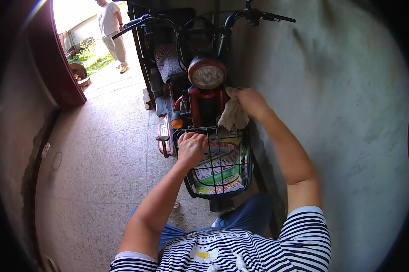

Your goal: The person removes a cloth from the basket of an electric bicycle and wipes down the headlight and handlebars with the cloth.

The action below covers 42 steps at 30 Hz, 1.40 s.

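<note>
The cloth point(233, 115) hung in the person's right hand point(250, 102), just to one side of the bike's point(196, 106) front, between the headlight point(207, 75) and the back of the basket point(249, 167). That grip was closed, the fingers bunched around the top of the cloth while the rest dangled loose. Whether its lower end touched the basket or merely hung in front of it, I could not tell. The left hand point(192, 148) was at the basket's other back corner, fingers curled down over the rim; that grip looked closed on the wire, though its underside was hidden from me.

As I judged it, the work with the cloth was under way and not finished: it was in hand, neither folded nor laid aside. What had been done was harder to say. Neither the headlight nor the red front showed me a line between parts gone over and parts left, so I could not count off any of them. The printed sheets point(219, 174) lay in the basket, so nobody had emptied it. Putting the cloth down and letting go of the rim were, I reckoned, among the things left.
</note>
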Each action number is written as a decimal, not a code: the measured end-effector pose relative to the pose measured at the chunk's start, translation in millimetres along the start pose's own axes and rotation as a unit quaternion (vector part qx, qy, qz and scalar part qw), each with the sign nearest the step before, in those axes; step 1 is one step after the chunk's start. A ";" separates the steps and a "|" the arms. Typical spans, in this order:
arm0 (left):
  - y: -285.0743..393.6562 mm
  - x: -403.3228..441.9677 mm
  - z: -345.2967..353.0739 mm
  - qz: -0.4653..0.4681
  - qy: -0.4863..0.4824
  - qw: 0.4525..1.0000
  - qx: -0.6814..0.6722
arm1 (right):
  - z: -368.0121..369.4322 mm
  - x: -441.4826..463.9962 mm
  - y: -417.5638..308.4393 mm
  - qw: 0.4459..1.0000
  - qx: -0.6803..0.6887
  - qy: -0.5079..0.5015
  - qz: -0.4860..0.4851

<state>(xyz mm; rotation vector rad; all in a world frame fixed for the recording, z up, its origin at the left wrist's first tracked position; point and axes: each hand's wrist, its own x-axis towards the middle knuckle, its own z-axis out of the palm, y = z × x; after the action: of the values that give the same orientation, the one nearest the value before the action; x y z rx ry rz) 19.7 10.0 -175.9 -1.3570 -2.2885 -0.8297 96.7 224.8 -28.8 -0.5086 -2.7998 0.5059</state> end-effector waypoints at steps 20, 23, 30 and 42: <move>1.7 0.4 -6.7 0.000 -0.018 1.000 -0.017 | 75.8 52.6 19.7 0.950 -0.004 0.298 -0.091; 0.4 -1.4 -1.7 0.012 0.018 1.000 -0.005 | 82.6 67.7 31.9 0.955 0.055 0.285 -0.057; 3.9 0.3 -5.6 0.003 0.009 1.000 -0.018 | 104.0 42.7 41.9 0.978 -0.087 0.079 -0.173; 1.3 0.0 -0.1 0.007 0.033 0.999 -0.002 | 116.6 58.8 -13.5 0.970 0.020 0.233 -0.073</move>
<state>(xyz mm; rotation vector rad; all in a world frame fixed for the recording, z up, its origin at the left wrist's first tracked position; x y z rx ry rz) 20.8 10.5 -175.4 -1.3265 -2.2263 -0.8612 4.2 201.4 -119.0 -0.3543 -2.3489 0.3546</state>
